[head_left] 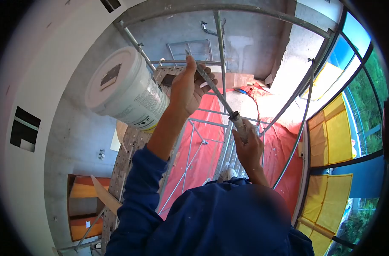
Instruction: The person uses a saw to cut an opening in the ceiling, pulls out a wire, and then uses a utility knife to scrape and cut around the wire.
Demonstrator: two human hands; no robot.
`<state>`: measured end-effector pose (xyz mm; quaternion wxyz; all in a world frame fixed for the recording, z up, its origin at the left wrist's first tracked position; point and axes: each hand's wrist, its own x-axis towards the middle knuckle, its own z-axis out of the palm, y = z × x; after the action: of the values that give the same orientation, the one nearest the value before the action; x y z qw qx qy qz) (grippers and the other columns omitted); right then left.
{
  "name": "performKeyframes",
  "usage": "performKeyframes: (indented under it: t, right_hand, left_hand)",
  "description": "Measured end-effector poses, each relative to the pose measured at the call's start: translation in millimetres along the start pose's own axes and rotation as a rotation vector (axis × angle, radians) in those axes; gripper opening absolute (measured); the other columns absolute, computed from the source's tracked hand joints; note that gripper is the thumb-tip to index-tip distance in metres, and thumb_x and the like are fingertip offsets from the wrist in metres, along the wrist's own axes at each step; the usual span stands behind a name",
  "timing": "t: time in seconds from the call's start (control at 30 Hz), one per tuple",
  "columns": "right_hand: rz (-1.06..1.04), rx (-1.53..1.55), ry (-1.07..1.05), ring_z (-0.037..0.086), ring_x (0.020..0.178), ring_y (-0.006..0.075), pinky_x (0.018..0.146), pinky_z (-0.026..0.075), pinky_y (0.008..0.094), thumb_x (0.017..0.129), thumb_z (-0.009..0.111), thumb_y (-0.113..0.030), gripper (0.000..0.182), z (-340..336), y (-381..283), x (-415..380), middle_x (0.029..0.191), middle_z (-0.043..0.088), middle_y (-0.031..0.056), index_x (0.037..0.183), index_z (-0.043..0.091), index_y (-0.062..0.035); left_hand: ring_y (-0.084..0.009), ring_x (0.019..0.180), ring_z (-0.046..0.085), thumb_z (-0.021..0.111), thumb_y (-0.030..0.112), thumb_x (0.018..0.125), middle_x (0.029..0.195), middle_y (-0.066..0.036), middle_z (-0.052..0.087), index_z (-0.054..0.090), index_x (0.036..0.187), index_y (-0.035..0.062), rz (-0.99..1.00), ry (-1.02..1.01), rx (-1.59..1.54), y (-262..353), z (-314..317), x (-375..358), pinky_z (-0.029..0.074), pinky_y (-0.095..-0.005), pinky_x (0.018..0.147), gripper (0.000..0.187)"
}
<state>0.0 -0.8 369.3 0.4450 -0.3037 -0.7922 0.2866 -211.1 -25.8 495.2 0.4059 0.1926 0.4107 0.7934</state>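
A long, narrow scraper [218,94], smeared with pale material, slants across in front of me. My right hand [250,145] is wrapped around its light, dirty handle, below a dark collar. At the far end of the blade, my left hand [190,85] has its palm turned up. Its thumb and curled fingers lie on either side of the blade and touch it. The blade appears nearly edge-on, so its full width is hidden. Left of that hand, a white lidded bucket [130,89] with a printed label stands on a perforated metal plank [124,164].
Scaffold tubes surround me, including a top rail [245,9] and a diagonal brace [307,102]. Red sheeting [190,164] covers the floor below. A pale wall [28,85] rises at left. Windows with yellow covers [331,136] line the right side. A wooden board [104,196] leans at lower left.
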Motion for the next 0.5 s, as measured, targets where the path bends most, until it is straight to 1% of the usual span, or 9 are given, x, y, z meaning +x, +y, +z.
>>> performKeyframes:
  t: [0.07,0.1,0.2,0.3,0.37,0.4,0.43,0.47,0.5]
  right_hand:
    - [-0.022,-0.025,-0.019,0.07,0.083,0.0322,0.065,0.055,0.0392,0.085,0.074,-0.023,0.043,6.9,4.1,-7.0,0.1,0.07,0.0165,0.12,0.058,-0.0046]
    - [0.014,-0.022,-0.049,0.07,0.082,0.0337,0.063,0.054,0.0406,0.085,0.073,-0.027,0.041,7.6,2.9,-8.0,0.095,0.07,0.018,0.116,0.059,-0.0042]
    - [0.094,-0.101,-0.263,0.067,0.066,0.0278,0.056,0.05,0.0386,0.089,0.069,-0.028,0.031,5.5,1.8,-11.2,0.081,0.068,0.0159,0.105,0.061,-0.003]
    - [0.28,0.366,-0.512,0.057,0.055,0.0181,0.051,0.044,0.0344,0.092,0.066,-0.029,0.027,9.2,-0.9,-19.3,0.068,0.06,0.0119,0.093,0.061,-0.0025]
    - [0.505,0.725,-0.685,0.051,0.055,0.0155,0.052,0.042,0.0339,0.093,0.065,-0.03,0.028,12.1,2.1,-23.0,0.064,0.054,0.01,0.09,0.059,-0.0025]
    - [0.616,0.904,-0.768,0.048,0.055,0.0141,0.052,0.041,0.0336,0.093,0.065,-0.03,0.029,14.0,4.4,-24.3,0.061,0.051,0.0091,0.088,0.059,-0.0025]
    - [0.502,0.816,-0.691,0.052,0.056,0.0182,0.053,0.042,0.0364,0.093,0.065,-0.032,0.031,16.8,2.1,-24.1,0.061,0.052,0.011,0.088,0.058,-0.0024]
    - [0.457,0.622,-0.635,0.054,0.056,0.021,0.054,0.042,0.0379,0.093,0.064,-0.033,0.032,15.6,0.4,-21.1,0.063,0.054,0.0123,0.089,0.059,-0.0022]
    - [0.409,0.432,-0.577,0.057,0.057,0.0238,0.054,0.043,0.0395,0.093,0.064,-0.034,0.032,12.7,-2.8,-15.4,0.064,0.056,0.0136,0.09,0.059,-0.002]
  left_hand:
    - [-0.0197,0.075,0.059,0.054,0.048,0.096,0.084,-0.006,0.059,0.058,0.09,0.006,-0.012,0.021,-0.091,-9.4,-7.2,-3.2,0.056,-0.0416,0.076,0.043]
    - [-0.0191,0.072,0.058,0.054,0.048,0.096,0.081,-0.006,0.058,0.058,0.088,0.0065,-0.011,0.016,-0.142,-13.5,-11.7,-2.1,0.054,-0.0405,0.073,0.043]
    - [-0.0176,0.066,0.055,0.054,0.048,0.096,0.072,-0.004,0.055,0.058,0.08,0.008,-0.023,-0.022,-0.293,-23.0,-26.6,3.5,0.05,-0.0373,0.066,0.043]
    - [-0.0174,0.061,0.053,0.054,0.047,0.096,0.063,-0.003,0.053,0.057,0.073,0.0091,-0.065,-0.106,-0.401,-23.4,-33.0,8.4,0.046,-0.0351,0.062,0.045]
    - [-0.0176,0.059,0.053,0.055,0.046,0.096,0.058,-0.003,0.052,0.057,0.07,0.0097,-0.079,-0.153,-0.409,-25.4,-30.8,8.2,0.045,-0.0345,0.061,0.045]
    - [-0.0178,0.06,0.053,0.055,0.046,0.096,0.06,-0.003,0.053,0.057,0.072,0.0098,-0.073,-0.161,-0.403,-27.8,-32.8,10.3,0.045,-0.0347,0.062,0.044]
    - [-0.018,0.06,0.053,0.056,0.046,0.096,0.063,-0.003,0.054,0.058,0.073,0.0099,-0.066,-0.168,-0.398,-29.4,-36.1,12.0,0.046,-0.0349,0.063,0.043]
    - [-0.0181,0.06,0.053,0.057,0.047,0.095,0.065,-0.004,0.056,0.058,0.075,0.01,-0.059,-0.173,-0.391,-30.3,-39.1,12.9,0.047,-0.0351,0.064,0.042]
    - [-0.0183,0.061,0.053,0.058,0.046,0.095,0.067,-0.004,0.056,0.059,0.077,0.0101,-0.056,-0.102,-0.381,-30.6,-41.3,13.6,0.047,-0.0352,0.066,0.04]
